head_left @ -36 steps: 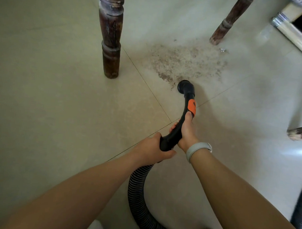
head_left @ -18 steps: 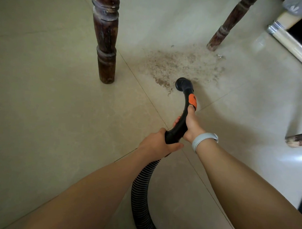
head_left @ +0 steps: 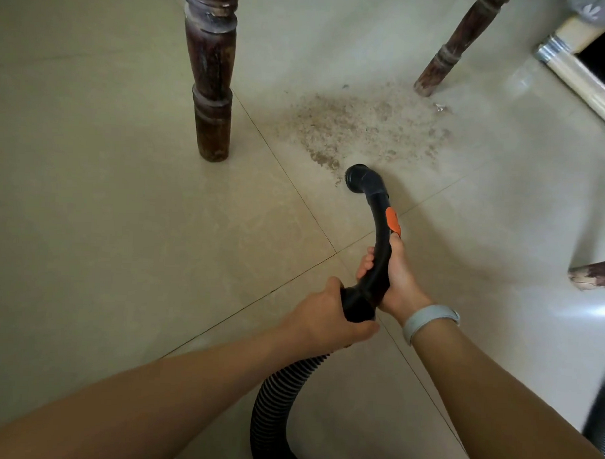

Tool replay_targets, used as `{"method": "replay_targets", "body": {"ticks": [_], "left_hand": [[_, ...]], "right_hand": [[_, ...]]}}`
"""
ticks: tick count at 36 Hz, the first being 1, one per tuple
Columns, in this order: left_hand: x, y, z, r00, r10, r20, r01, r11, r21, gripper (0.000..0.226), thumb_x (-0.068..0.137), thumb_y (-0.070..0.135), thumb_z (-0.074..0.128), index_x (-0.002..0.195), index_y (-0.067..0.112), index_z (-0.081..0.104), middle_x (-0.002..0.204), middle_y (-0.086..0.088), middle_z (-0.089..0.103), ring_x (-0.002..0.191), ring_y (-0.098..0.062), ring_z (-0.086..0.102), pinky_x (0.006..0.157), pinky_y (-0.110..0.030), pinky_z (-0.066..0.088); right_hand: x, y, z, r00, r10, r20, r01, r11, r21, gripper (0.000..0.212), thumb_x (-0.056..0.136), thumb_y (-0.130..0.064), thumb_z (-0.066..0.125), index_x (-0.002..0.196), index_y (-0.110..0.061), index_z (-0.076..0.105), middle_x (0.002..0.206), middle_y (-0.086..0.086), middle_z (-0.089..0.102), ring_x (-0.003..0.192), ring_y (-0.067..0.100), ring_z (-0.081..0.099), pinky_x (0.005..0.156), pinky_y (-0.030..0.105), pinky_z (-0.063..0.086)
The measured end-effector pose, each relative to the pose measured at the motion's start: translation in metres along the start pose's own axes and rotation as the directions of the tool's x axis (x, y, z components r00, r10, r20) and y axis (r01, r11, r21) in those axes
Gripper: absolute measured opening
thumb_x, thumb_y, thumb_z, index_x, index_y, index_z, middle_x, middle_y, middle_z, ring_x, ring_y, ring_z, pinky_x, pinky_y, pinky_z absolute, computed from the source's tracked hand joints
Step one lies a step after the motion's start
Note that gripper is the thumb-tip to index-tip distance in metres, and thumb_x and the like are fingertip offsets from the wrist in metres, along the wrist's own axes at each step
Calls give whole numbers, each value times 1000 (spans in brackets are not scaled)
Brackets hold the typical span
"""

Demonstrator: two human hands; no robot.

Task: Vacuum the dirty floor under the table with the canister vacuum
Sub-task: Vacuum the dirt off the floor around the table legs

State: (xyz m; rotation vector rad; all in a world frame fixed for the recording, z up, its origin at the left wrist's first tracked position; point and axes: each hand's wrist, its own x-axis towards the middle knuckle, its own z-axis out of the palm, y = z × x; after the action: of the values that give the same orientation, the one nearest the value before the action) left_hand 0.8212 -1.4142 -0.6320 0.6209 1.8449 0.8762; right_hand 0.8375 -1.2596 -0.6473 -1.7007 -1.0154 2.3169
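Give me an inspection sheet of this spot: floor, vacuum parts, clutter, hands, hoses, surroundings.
Surface: beige tiled floor, brown dirt patch between the table legs.
Job's things: black vacuum handle, its nozzle opening at the patch's near edge.
Clutter: small pale scrap beside the far table leg.
Hands: left hand grips the handle's base; right hand grips higher up.
Cables: ribbed hose curves downward; no cord seen.
Surroundings: near table leg, metal-edged frame at right.

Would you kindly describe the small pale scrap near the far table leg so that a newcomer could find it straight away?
Start at the slanted far table leg, right of the upright turned leg. Just right of its foot, past the brown dirt patch, lies the scrap. Unlike the fine brown grit, it is a single whitish, angular fleck lying apart.
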Motion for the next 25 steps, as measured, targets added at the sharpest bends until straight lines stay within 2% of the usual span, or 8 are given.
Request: {"method": "replay_targets", "body": {"ticks": [6, 13, 18, 22, 25], "left_hand": [[-17, -2, 4, 1000, 2, -19, -2, 999, 33, 53, 79, 51, 68, 108, 18, 39, 94, -1, 63, 79, -16, 66, 70, -34, 57], [-23, -7, 5, 997, 3, -83, -2, 1000, 7, 51, 79, 50, 67, 107, 20, 38, 91, 1, 62, 76, -14, 65, 65, -30, 56], [-14, -7, -5, 995, -7, -104, 1, 998, -59, 51, 78, 49, 68, 109, 20, 40, 91, 1, 63, 75, -13, 66, 64, -29, 57], [-4, -8, -13, 994, -2, -107, -3, 999, -53, 49, 79, 49, 69, 107, 21, 40, 88, 4, 60, 72, -9, 63, 61, -24, 54], [3, -6, -15, 995, -1, -104, -5, 998, -58, 49, 79, 48, 69, 108, 20, 41, 89, 3, 61, 75, -11, 63, 63, -26, 55]], "right_hand": [[-10, 12, -3, 1000, 24, 17, -24, 999, 30, 49, 93, -58, 45, 70, -14, 46, 44, -2, 44, 31, 11, 42, 34, 18, 39], [-14, 15, 4, 997, 44, 60, -46, 998, 30, 48, 94, -56, 43, 74, -13, 47, 48, -1, 44, 34, 11, 43, 36, 18, 41], [-3, 7, 19, 999, 23, 27, -21, 999, -48, 55, 92, -62, 41, 66, -14, 44, 43, 0, 42, 31, 13, 40, 34, 18, 38], [3, 3, 26, 1000, 6, -11, -7, 1000, -18, 51, 92, -60, 45, 68, -15, 45, 45, -1, 44, 33, 13, 41, 36, 19, 39], [7, -1, 26, 1000, -8, -16, 7, 1000, -17, 50, 91, -60, 46, 69, -15, 45, 46, -1, 44, 34, 12, 42, 37, 18, 40]]}}
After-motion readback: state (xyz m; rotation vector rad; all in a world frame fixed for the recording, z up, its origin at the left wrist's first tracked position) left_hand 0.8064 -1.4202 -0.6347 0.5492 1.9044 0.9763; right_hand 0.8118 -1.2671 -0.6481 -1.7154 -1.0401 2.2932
